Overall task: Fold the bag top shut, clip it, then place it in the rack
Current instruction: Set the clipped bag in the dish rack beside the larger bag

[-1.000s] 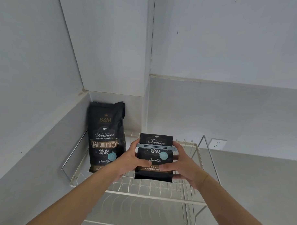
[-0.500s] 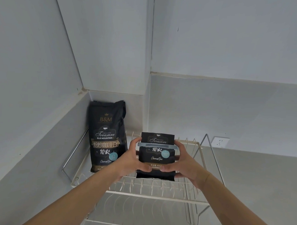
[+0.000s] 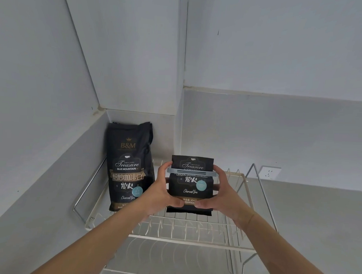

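Note:
I hold a black coffee bag (image 3: 191, 188) upright between both hands, its top folded down. A grey clip (image 3: 192, 171) runs across the fold. My left hand (image 3: 164, 189) grips the bag's left side and my right hand (image 3: 223, 191) grips its right side, thumbs meeting on the front near the bottom. The bag stands over the upper tier of the white wire rack (image 3: 185, 229); I cannot tell whether its base touches the wires.
A taller black coffee bag (image 3: 129, 168) stands unfolded at the rack's left end, leaning into the wall corner. A lower rack tier (image 3: 171, 257) shows beneath. A wall socket (image 3: 269, 172) sits to the right. Grey walls close in on the left and behind.
Both hands have carried the clipped bag slightly forward and down over the rack's upper tier. The grip is the same.

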Motion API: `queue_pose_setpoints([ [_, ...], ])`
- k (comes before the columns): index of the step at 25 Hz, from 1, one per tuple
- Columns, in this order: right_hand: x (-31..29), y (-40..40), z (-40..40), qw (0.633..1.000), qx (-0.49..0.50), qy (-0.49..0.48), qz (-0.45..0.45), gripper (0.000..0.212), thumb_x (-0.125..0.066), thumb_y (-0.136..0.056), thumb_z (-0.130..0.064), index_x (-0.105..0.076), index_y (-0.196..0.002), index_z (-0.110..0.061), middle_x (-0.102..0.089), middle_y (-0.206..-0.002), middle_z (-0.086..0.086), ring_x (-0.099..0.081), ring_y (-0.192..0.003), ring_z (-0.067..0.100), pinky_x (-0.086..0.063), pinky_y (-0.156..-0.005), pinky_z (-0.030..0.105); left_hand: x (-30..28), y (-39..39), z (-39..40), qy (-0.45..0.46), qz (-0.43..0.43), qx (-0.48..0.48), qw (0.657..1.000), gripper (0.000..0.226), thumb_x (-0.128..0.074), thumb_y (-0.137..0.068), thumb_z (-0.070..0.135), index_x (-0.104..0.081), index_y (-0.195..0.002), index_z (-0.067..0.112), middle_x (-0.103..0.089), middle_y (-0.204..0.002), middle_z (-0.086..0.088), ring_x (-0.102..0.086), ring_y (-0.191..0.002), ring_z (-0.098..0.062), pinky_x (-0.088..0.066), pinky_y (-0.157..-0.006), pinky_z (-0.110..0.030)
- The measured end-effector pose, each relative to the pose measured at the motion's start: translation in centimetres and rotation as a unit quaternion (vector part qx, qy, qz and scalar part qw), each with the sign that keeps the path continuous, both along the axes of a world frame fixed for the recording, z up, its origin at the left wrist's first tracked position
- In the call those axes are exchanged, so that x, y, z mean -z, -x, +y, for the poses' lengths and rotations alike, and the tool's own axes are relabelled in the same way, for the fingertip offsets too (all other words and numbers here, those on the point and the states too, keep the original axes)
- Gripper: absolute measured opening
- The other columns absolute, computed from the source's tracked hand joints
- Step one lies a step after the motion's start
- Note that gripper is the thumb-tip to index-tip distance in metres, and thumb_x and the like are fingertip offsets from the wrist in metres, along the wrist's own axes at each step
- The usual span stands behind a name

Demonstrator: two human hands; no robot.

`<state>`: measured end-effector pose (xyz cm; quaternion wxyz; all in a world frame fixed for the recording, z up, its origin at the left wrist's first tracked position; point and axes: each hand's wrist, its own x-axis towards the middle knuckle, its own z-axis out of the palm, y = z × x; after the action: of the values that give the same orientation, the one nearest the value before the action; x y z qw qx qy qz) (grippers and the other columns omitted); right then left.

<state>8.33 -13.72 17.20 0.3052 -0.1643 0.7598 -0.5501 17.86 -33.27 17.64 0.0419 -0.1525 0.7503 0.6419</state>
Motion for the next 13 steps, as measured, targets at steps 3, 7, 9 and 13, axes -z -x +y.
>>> queue_pose_setpoints([
  [3,-0.5,0.3,-0.1,0.999,0.004,0.033,-0.018,0.102,-0.085,-0.059,0.004,-0.033,-0.129,-0.048,-0.059,-0.119,0.003,-0.063,-0.106,0.024,-0.063,-0.072,0.038,-0.2,0.3,0.0,0.001,0.039,-0.024,0.999,0.106,-0.082,-0.065,-0.010,-0.027,-0.126,0.057,-0.047,-0.116,0.015,-0.056,-0.113,-0.021,-0.060,-0.070,-0.023],
  [7,-0.6,0.1,-0.5,0.999,0.016,0.030,0.040,0.095,-0.083,-0.061,0.008,-0.036,-0.128,-0.042,-0.062,-0.118,-0.001,-0.064,-0.106,0.026,-0.061,-0.082,0.047,0.0,0.4,0.2,0.013,0.081,-0.044,0.996,0.103,-0.079,-0.067,-0.013,-0.029,-0.113,0.063,-0.048,-0.117,0.015,-0.056,-0.106,-0.012,-0.058,-0.065,-0.018],
  [9,-0.3,0.0,-0.4,0.998,0.021,0.022,0.058,0.095,-0.083,-0.063,0.005,-0.034,-0.131,-0.041,-0.062,-0.119,0.002,-0.065,-0.106,0.026,-0.060,-0.085,0.049,0.4,0.2,0.2,0.016,0.086,-0.049,0.995,0.099,-0.078,-0.068,-0.013,-0.029,-0.111,0.062,-0.049,-0.115,0.014,-0.058,-0.103,-0.011,-0.057,-0.063,-0.017],
  [13,0.0,-0.3,-0.2,0.996,0.003,-0.017,0.087,0.105,-0.084,-0.063,0.000,-0.021,-0.137,-0.040,-0.060,-0.112,-0.005,-0.065,-0.103,0.024,-0.060,-0.085,0.046,0.9,0.1,0.6,0.022,0.076,-0.065,0.995,0.099,-0.081,-0.066,-0.010,-0.024,-0.120,0.051,-0.051,-0.108,0.016,-0.062,-0.093,-0.005,-0.056,-0.061,-0.016],
])
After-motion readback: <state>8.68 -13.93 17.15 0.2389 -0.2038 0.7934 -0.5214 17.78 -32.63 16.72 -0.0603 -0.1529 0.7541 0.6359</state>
